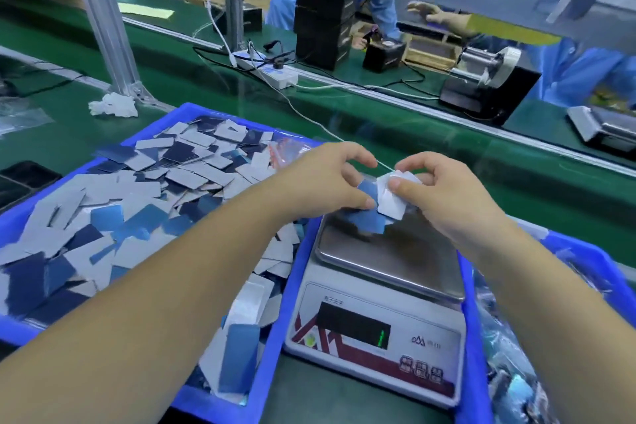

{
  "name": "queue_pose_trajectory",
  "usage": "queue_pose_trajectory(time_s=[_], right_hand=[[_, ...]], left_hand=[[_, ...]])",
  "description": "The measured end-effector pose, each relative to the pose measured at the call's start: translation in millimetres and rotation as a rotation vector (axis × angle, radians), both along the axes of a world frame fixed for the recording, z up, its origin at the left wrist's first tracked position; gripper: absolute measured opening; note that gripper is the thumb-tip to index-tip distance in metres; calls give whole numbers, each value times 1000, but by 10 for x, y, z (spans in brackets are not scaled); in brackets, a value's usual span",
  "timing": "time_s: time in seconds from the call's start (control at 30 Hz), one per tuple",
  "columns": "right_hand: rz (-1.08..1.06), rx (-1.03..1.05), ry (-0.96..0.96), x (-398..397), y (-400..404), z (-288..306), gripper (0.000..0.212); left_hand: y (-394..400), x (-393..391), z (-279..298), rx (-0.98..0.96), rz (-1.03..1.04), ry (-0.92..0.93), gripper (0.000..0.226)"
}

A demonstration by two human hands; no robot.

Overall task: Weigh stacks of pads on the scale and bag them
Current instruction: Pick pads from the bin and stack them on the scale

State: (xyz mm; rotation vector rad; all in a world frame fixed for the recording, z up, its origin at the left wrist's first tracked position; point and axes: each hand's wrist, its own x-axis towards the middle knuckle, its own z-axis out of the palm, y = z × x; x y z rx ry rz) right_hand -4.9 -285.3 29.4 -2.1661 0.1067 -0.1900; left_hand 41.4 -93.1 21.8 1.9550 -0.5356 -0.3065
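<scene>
Head view, frame centre: I see both hands, left hand (327, 179) and right hand (444, 193), pinching a thin stack of pads (385, 200) above the scale (389, 272). Light, flexible, slippery-looking; best gripped at opposite edges.

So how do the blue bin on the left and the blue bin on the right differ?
The left bin holds loose grey and blue pads lying in a jumbled heap; the right bin holds what look like clear bagged items. The left bin shows almost whole; the right bin is cut off by the picture's edge. Both are blue plastic and flank the scale.
</scene>
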Motion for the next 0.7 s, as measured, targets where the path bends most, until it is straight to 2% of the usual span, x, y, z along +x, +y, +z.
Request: queue_pose_trajectory(time_s=[0.13, 0.23, 0.37, 0.5, 0.7], right_hand=[[-141, -13, -42, -82, -79, -226, 8], [-190, -147, -30, -105, -116, -320, 11], [-169, -276, -20, -128, -189, -286, 12], [-106, -482, -4, -189, -170, -301, 19], [-142, -433, -93, -195, -177, -284, 17]], left_hand=[[-101, 55, -61, 49, 103, -37, 39], [-89, 43, -127, 44, 124, -20, 31], [39, 66, -122, -1, 192, -38, 25], [185, 127, -169, -74, 226, 76, 25], [492, 290, -149, -12, 353, 63, 33]])
